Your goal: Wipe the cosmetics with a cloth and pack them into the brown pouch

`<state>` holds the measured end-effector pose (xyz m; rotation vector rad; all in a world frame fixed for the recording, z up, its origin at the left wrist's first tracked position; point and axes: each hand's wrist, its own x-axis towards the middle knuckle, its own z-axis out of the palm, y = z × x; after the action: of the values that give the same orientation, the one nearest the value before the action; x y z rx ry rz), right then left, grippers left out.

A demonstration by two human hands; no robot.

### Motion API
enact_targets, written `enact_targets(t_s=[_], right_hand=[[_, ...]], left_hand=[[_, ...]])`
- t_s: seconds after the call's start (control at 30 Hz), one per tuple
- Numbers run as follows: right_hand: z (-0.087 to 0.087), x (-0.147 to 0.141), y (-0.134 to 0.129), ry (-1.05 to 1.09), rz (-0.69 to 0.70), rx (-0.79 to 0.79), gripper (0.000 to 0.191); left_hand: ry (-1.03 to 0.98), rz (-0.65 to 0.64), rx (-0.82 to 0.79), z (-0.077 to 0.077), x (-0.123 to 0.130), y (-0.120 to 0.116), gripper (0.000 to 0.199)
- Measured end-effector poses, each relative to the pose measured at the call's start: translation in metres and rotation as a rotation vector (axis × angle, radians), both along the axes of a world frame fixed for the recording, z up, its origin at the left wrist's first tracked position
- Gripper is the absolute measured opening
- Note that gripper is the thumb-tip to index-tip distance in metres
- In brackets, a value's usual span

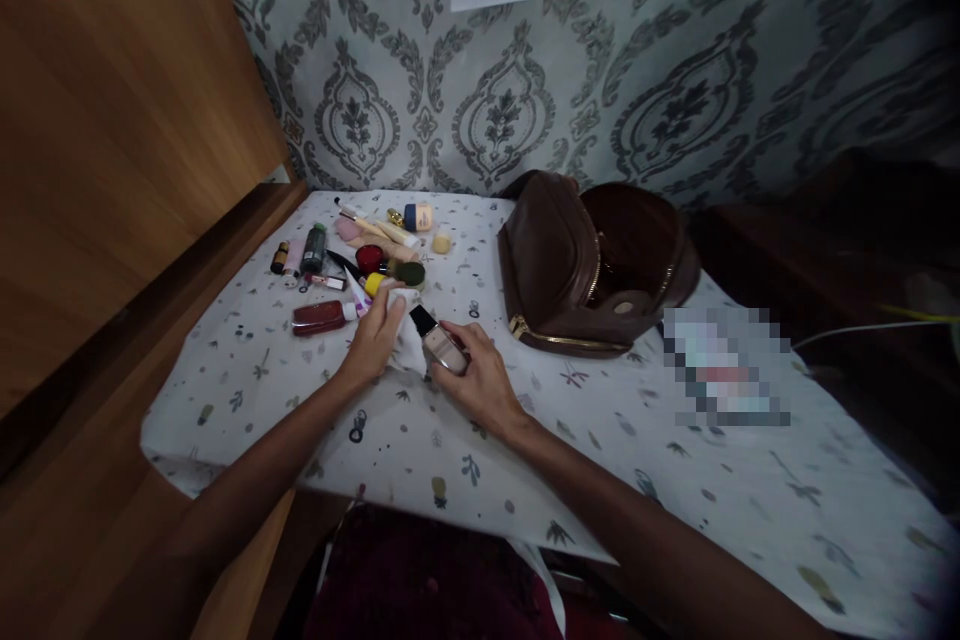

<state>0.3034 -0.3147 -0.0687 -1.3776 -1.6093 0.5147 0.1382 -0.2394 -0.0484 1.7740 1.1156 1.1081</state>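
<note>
My right hand (480, 375) is closed around a foundation bottle (445, 350) with a square black cap, tilted toward the upper left. In my left hand (376, 335) a white wipe (409, 340) is pinched, and it hangs down beside the bottle. Just beyond my left hand lie a yellow-capped item (374, 284), a white and purple tube (356, 290) and a dark round jar (410, 274). A bottle of reddish liquid (318, 318) with a white cap lies to the left of that hand.
An unzipped brown leather bag (551, 260) stands at the back right. Several cosmetics, including a dark green bottle (313, 248) and a blue-lidded jar (418, 217), are spread at the back left. A wooden cabinet (135, 100) borders the table's left side. A blurred-out item (724, 370) lies right.
</note>
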Motion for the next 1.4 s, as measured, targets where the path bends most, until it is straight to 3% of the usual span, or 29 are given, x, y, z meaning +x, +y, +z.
enact_targets(t_s=[0.1,0.17,0.23,0.33,0.4,0.53,0.67,0.8,0.93,1.07,1.17,1.27,1.4], right_hand=[[0.002,0.000,-0.001,-0.003,-0.031,-0.014,0.044],[0.002,-0.001,-0.001,-0.019,-0.035,-0.025,0.044],[0.002,-0.002,-0.001,-0.033,-0.033,-0.029,0.044],[0.000,-0.002,0.000,-0.051,-0.039,-0.029,0.034],[-0.001,-0.002,0.001,-0.056,-0.038,-0.017,0.025],[-0.002,-0.002,0.000,-0.009,0.048,0.040,0.038],[-0.003,-0.005,-0.004,0.028,0.128,0.041,0.048],[-0.003,-0.005,-0.004,0.123,0.161,0.006,0.049],[-0.001,-0.004,0.002,0.446,0.177,-0.225,0.062],[0.002,-0.002,0.006,0.615,0.217,-0.434,0.040],[0.005,-0.001,0.003,0.528,0.206,-0.397,0.032],[0.004,0.000,-0.001,0.266,0.109,-0.221,0.026],[-0.001,0.001,-0.004,-0.082,0.036,0.023,0.038]], left_hand=[[-0.045,0.154,0.123,0.007,-0.004,0.000,0.042],[-0.061,0.192,0.194,0.009,-0.005,-0.002,0.043],[-0.014,0.094,0.286,0.008,-0.003,-0.007,0.042],[0.257,-0.217,0.441,0.002,0.005,-0.017,0.039],[0.444,-0.281,0.481,-0.002,0.009,-0.021,0.037],[0.417,-0.111,0.377,-0.003,0.009,-0.016,0.041],[0.246,-0.070,0.165,0.000,0.000,-0.003,0.032],[0.034,-0.033,0.098,0.001,-0.001,0.003,0.032],[-0.070,0.013,0.107,0.002,0.002,0.002,0.031],[-0.071,0.025,0.126,0.005,0.002,0.000,0.033],[-0.031,-0.012,0.089,0.005,0.001,-0.001,0.040],[0.026,-0.133,0.101,0.006,0.000,-0.003,0.043],[0.199,-0.288,0.241,0.006,0.002,-0.012,0.038]])
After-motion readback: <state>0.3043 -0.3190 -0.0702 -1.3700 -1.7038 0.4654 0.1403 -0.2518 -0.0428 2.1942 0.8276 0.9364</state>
